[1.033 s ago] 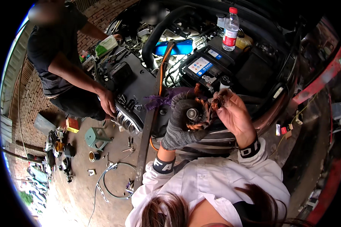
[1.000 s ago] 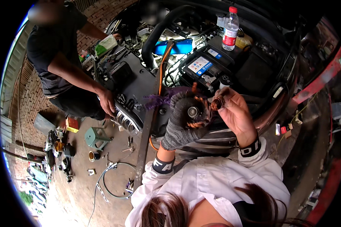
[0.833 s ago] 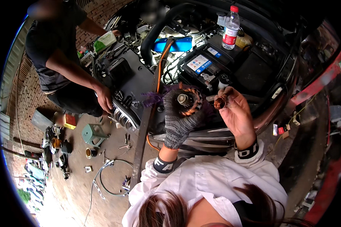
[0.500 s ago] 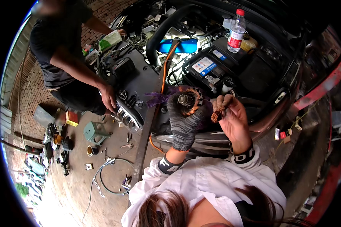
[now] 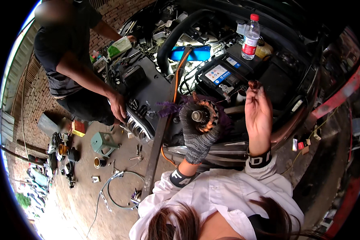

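My left hand (image 5: 196,141), in a grey knitted glove, grips a motor rotor (image 5: 199,116) with a metal shaft end and a ring of copper windings. Behind the rotor lies a purple cloth (image 5: 226,120). My bare right hand (image 5: 259,116) is raised to the right of it, palm toward me, its fingertips closed on a small bundle of copper wire (image 5: 253,84). A thin strand between the two hands cannot be made out clearly now.
An open engine bay spreads ahead, with a car battery (image 5: 218,75) and a red-capped plastic bottle (image 5: 250,38). A dark metal bar (image 5: 158,144) and orange cable (image 5: 181,66) run beside my left hand. A co-worker (image 5: 68,60) stands left, near a green stool (image 5: 103,143).
My right hand has moved forward, away from the rotor, with the copper wire bundle, and its palm has turned toward me. My left hand keeps its hold, shifted slightly right and nearer in the picture.
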Available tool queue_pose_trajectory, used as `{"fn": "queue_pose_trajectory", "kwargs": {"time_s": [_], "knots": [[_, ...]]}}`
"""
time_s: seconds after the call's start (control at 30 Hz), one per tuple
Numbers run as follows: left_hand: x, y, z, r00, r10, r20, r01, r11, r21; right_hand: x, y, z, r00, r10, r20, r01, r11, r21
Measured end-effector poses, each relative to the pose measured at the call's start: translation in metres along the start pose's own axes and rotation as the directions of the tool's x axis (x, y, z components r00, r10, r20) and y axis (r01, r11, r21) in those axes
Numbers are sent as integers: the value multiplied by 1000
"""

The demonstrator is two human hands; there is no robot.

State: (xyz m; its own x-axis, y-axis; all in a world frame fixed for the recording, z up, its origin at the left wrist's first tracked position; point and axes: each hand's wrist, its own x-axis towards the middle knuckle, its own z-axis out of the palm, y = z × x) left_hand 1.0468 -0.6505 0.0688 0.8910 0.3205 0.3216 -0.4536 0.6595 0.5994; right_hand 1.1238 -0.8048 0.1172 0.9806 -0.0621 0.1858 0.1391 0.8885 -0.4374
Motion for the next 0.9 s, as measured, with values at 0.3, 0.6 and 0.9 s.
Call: {"fn": "queue_pose_trajectory", "kwargs": {"time_s": [0.3, 0.6, 0.9], "knots": [[0, 15, -1, 873, 328, 361, -487, 627, 607, 0, -8, 39, 762, -82, 642, 626, -161, -763], [1, 31, -12, 927, 201, 318, -344, 793, 502, -12, -35, 32, 560, 609, 561, -26, 690, -723], [5, 37, 2, 856, 283, 433, -512, 585, 629, -25, 15, 15, 917, 332, 220, -310, 942, -129]]}}
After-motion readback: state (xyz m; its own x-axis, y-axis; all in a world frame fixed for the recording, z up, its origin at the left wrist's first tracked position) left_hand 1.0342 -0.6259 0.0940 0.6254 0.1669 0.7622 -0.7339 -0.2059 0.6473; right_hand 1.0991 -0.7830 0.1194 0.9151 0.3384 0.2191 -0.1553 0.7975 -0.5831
